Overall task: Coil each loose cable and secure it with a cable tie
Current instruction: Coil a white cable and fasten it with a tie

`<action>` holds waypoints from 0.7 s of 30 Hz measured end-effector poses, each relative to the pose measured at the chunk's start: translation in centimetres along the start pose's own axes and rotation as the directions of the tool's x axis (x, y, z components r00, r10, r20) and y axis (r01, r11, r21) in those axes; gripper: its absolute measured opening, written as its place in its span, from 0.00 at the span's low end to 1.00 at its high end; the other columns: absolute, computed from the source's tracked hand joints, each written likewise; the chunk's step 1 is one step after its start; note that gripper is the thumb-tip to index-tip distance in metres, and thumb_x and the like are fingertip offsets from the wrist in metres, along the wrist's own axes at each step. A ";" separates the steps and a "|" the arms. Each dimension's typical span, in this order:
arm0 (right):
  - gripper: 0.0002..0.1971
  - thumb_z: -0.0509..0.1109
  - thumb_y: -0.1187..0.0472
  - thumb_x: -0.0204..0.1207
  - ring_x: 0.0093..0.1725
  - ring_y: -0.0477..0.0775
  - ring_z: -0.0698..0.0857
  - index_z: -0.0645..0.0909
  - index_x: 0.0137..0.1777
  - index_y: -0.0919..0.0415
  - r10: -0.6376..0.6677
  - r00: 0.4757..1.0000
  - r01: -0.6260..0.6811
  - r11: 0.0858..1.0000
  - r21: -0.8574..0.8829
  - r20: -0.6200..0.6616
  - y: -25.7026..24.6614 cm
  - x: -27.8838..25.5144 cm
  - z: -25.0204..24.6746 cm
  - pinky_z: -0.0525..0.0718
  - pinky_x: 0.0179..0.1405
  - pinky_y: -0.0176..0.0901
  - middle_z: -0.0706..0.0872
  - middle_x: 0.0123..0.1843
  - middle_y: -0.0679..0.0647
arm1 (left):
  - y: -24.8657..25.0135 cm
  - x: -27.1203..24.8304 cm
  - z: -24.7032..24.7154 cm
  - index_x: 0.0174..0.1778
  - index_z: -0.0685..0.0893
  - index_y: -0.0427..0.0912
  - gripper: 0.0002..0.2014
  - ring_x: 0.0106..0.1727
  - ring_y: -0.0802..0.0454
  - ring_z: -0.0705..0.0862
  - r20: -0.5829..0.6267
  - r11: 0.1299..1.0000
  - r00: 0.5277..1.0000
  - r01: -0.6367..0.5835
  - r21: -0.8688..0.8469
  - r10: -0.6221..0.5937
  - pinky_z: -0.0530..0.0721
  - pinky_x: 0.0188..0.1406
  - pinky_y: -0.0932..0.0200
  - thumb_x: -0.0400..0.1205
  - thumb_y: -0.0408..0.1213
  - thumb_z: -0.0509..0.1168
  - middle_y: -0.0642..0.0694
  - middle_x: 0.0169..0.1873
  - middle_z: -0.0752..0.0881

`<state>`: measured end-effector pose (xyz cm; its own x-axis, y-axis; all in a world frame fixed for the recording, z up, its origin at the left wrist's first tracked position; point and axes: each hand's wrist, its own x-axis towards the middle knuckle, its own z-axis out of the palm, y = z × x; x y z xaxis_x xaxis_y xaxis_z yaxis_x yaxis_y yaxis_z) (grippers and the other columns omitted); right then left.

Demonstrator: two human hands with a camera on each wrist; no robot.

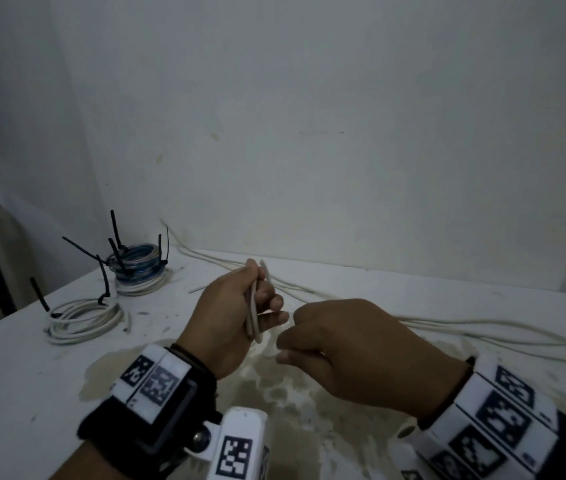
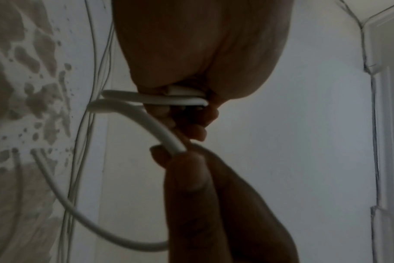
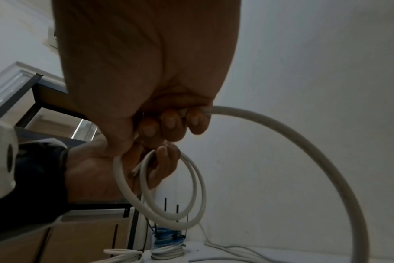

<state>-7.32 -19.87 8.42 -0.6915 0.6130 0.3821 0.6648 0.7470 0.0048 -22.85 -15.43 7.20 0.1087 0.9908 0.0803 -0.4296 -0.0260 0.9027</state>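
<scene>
Stained white desk carried finished coils at its far left corner. Left hand pinched two small loops of white cable; right hand gripped the feeding length. Springy loops could slip and unwind.

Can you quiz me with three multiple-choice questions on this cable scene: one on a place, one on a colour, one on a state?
1. Where do the tied coils lie?
A. left side of the table
B. right side
C. on the floor

2. What colour are the ties?
A. white
B. black
C. red

3. What is the left hand doing?
A. resting flat
B. holding loops of white cable
C. holding a tie

Answers:
1 A: the tied coils sit on the table at left.
2 B: the ties stick up black.
3 B: the left hand grips the white cable; the right hand feeds it.
</scene>
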 end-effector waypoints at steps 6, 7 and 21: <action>0.11 0.62 0.47 0.79 0.41 0.50 0.81 0.85 0.46 0.49 -0.033 0.998 0.019 0.974 0.225 0.062 -0.4 -0.4 -1.0 0.79 0.38 0.48 0.82 0.41 0.47 | -1.4 0.0 1.3 0.40 0.72 0.41 0.15 0.23 0.53 0.74 0.038 0.997 0.997 0.064 -0.037 -0.062 0.74 0.23 0.63 0.88 0.46 0.52 0.47 0.23 0.72; 0.13 0.61 0.46 0.79 0.42 0.49 0.81 0.85 0.47 0.49 -0.025 0.998 0.009 0.969 0.248 0.058 -0.4 -0.4 -1.3 0.80 0.41 0.49 0.83 0.42 0.47 | -1.7 -0.1 1.2 0.40 0.74 0.40 0.15 0.23 0.52 0.75 0.038 0.998 0.998 0.057 0.032 -0.059 0.73 0.25 0.61 0.88 0.45 0.53 0.46 0.24 0.74; 0.11 0.65 0.50 0.77 0.38 0.42 0.79 0.89 0.45 0.51 0.296 0.922 -0.213 0.926 0.311 -0.251 6.3 -0.5 -2.0 0.74 0.39 0.32 0.81 0.32 0.44 | -2.3 -1.2 2.2 0.36 0.76 0.39 0.12 0.19 0.54 0.65 0.374 0.945 0.869 0.313 0.091 -0.324 0.68 0.19 0.63 0.80 0.43 0.55 0.49 0.18 0.66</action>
<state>-2.24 -15.96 10.07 -0.3699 0.7214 0.5855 0.6752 0.6416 -0.3639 -20.01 -16.82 5.91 0.5691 0.8197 -0.0645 -0.2902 0.2737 0.9170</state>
